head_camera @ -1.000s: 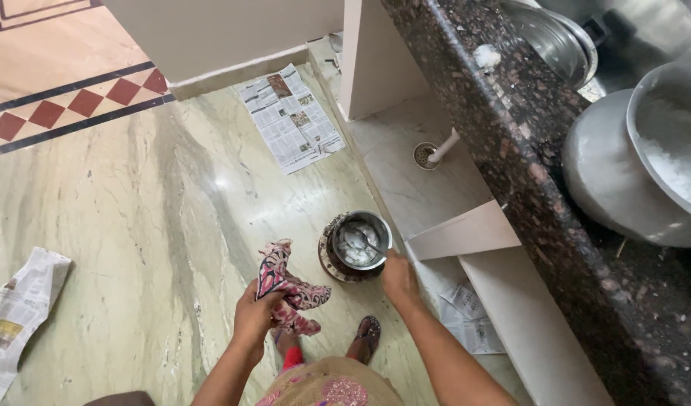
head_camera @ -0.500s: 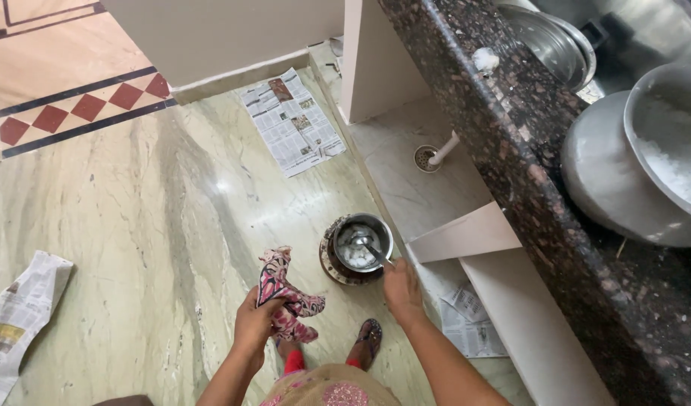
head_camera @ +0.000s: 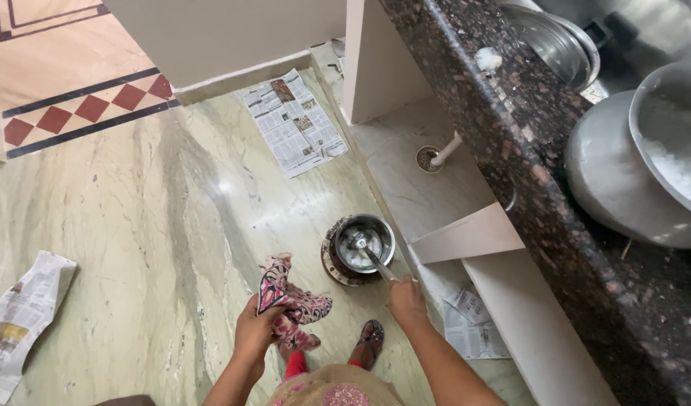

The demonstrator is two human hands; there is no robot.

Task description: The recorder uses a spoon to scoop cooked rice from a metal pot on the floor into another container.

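The right hand (head_camera: 405,299) grips the ladle (head_camera: 375,259) in the small pot (head_camera: 360,244) on the floor (left hand (head_camera: 253,334) clutches a patterned cloth (head_camera: 291,304)); leaning on the ladle may tip the pot.

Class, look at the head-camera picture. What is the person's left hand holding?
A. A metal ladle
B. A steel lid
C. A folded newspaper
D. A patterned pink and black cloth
D: the left hand grips a bunched patterned pink and black cloth, while the right hand holds the handle of the ladle standing in the small steel pot on the floor.
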